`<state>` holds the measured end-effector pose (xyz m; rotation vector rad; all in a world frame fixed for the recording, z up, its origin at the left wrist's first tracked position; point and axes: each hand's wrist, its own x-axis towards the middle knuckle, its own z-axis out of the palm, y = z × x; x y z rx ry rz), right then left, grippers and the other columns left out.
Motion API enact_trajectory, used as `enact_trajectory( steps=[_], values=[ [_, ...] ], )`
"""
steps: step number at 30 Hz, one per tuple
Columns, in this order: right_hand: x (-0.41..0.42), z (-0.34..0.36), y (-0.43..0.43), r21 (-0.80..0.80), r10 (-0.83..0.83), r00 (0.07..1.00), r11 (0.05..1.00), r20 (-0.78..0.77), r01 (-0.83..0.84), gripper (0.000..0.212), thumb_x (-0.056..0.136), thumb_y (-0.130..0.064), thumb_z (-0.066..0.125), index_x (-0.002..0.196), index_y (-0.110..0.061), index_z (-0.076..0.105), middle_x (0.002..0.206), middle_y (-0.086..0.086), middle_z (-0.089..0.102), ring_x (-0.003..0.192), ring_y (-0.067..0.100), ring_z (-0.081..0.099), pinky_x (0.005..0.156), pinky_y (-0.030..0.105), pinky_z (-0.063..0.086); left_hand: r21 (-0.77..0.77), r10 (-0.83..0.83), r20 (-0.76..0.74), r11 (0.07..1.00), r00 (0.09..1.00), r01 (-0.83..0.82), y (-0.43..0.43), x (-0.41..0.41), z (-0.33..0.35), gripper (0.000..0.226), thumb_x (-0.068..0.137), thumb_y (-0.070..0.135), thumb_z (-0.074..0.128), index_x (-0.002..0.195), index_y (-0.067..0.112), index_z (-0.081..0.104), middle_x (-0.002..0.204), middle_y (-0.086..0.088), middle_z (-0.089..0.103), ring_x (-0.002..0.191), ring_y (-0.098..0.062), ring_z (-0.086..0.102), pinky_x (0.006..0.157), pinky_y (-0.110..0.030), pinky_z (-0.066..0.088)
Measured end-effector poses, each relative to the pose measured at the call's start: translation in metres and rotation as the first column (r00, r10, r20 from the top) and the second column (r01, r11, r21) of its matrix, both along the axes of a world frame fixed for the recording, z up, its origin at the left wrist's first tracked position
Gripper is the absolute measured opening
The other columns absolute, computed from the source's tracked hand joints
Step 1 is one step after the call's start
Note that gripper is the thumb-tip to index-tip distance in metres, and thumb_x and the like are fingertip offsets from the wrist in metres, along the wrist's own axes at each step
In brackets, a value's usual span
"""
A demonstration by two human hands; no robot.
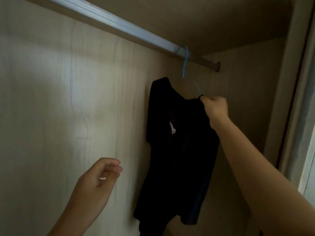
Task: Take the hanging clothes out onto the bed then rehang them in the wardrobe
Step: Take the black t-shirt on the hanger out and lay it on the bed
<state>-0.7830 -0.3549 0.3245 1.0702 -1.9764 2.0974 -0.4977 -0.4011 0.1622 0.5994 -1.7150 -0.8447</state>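
Head view: black T-shirt on blue hanger, hooked over wardrobe rail near the rail's right end. Right hand below the rail, pinching the shirt's shoulder at the hanger's arm. Left hand well below the rail, fingers loosely curled, holding nothing.

shirt on hanger, hanger on rail

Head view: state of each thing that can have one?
Black T-shirt with a small white print: on the hanger, one shoulder gripped.
Thin blue hanger: hooked over the rail.
Pale wardrobe rail: carries that one hanger.
Right hand: grips the shirt's shoulder.
Left hand: loosely curled, holding nothing.
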Motion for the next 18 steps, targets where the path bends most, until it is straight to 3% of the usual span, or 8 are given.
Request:
enact_trajectory(
  steps=[3, 6, 8, 10, 13, 15, 18],
  values=[
    [0.011, -0.031, 0.017, 0.090, -0.027, 0.996, 0.995, -0.080, 0.034, 0.028, 0.080, -0.029, 0.061, 0.058, -0.014, 0.051, 0.053, 0.002, 0.050, 0.053, 0.019, 0.049, 0.053, 0.030, 0.037, 0.014, 0.057, 0.024, 0.998, 0.998, -0.057, 0.010, 0.006, -0.020, 0.015, 0.078, 0.031, 0.058, 0.077, 0.045, 0.060, 0.086, 0.019, 0.069, 0.083, -0.003, 0.065, 0.068, -0.006, 0.045],
    [0.025, -0.063, 0.041, 0.187, -0.013, 0.993, 0.982, -0.120, 0.035, 0.035, 0.080, -0.031, 0.062, 0.051, -0.014, 0.050, 0.034, -0.006, 0.046, 0.042, 0.013, 0.045, 0.046, 0.024, 0.035, 0.006, 0.120, 0.047, 0.993, 0.992, -0.121, 0.021, 0.015, -0.045, 0.029, 0.085, 0.014, 0.060, 0.080, 0.043, 0.060, 0.085, 0.028, 0.066, 0.085, 0.005, 0.061, 0.070, -0.016, 0.046],
    [0.031, -0.086, 0.059, 0.244, 0.013, 0.992, 0.969, -0.129, 0.019, 0.033, 0.080, -0.031, 0.063, 0.053, -0.015, 0.054, 0.038, -0.006, 0.048, 0.040, 0.010, 0.046, 0.042, 0.022, 0.035, 0.010, 0.158, 0.072, 0.987, 0.985, -0.159, 0.031, 0.022, -0.057, 0.032, 0.085, 0.008, 0.056, 0.080, 0.038, 0.063, 0.089, 0.031, 0.064, 0.086, 0.013, 0.058, 0.074, -0.014, 0.044],
    [0.036, -0.109, 0.076, 0.301, 0.029, 0.986, 0.954, -0.164, 0.022, 0.034, 0.081, -0.031, 0.064, 0.057, -0.009, 0.056, 0.046, -0.001, 0.048, 0.043, 0.011, 0.044, 0.041, 0.022, 0.033, 0.024, 0.185, 0.089, 0.982, 0.979, -0.188, 0.042, 0.030, -0.068, 0.032, 0.087, 0.008, 0.054, 0.086, 0.039, 0.061, 0.090, 0.023, 0.066, 0.089, 0.019, 0.054, 0.081, -0.015, 0.042],
    [0.043, -0.143, 0.104, 0.352, 0.059, 0.984, 0.936, -0.168, 0.004, 0.035, 0.081, -0.029, 0.065, 0.060, -0.001, 0.058, 0.046, 0.000, 0.046, 0.037, 0.004, 0.039, 0.037, 0.018, 0.029, 0.014, 0.230, 0.132, 0.972, 0.964, -0.234, 0.056, 0.041, -0.085, 0.030, 0.087, 0.007, 0.053, 0.098, 0.035, 0.059, 0.103, 0.014, 0.062, 0.095, 0.005, 0.054, 0.084, -0.012, 0.039],
    [0.050, -0.163, 0.125, 0.364, 0.078, 0.985, 0.931, -0.152, -0.018, 0.034, 0.081, -0.025, 0.067, 0.055, -0.006, 0.055, 0.035, -0.007, 0.041, 0.032, 0.003, 0.036, 0.034, 0.014, 0.026, -0.031, 0.275, 0.215, 0.961, 0.937, -0.275, 0.063, 0.047, -0.094, 0.028, 0.088, 0.008, 0.053, 0.113, 0.018, 0.060, 0.116, 0.000, 0.061, 0.105, -0.012, 0.054, 0.088, -0.021, 0.038],
    [0.066, -0.187, 0.159, 0.394, 0.138, 0.986, 0.914, -0.089, -0.093, 0.033, 0.081, -0.022, 0.067, 0.052, -0.011, 0.054, 0.034, -0.009, 0.042, 0.034, 0.002, 0.037, 0.036, 0.012, 0.028, -0.110, 0.321, 0.300, 0.947, 0.898, -0.302, 0.071, 0.060, -0.107, 0.035, 0.089, 0.011, 0.052, 0.124, 0.011, 0.055, 0.131, -0.008, 0.054, 0.122, -0.024, 0.048, 0.099, -0.031, 0.035]
  ],
)
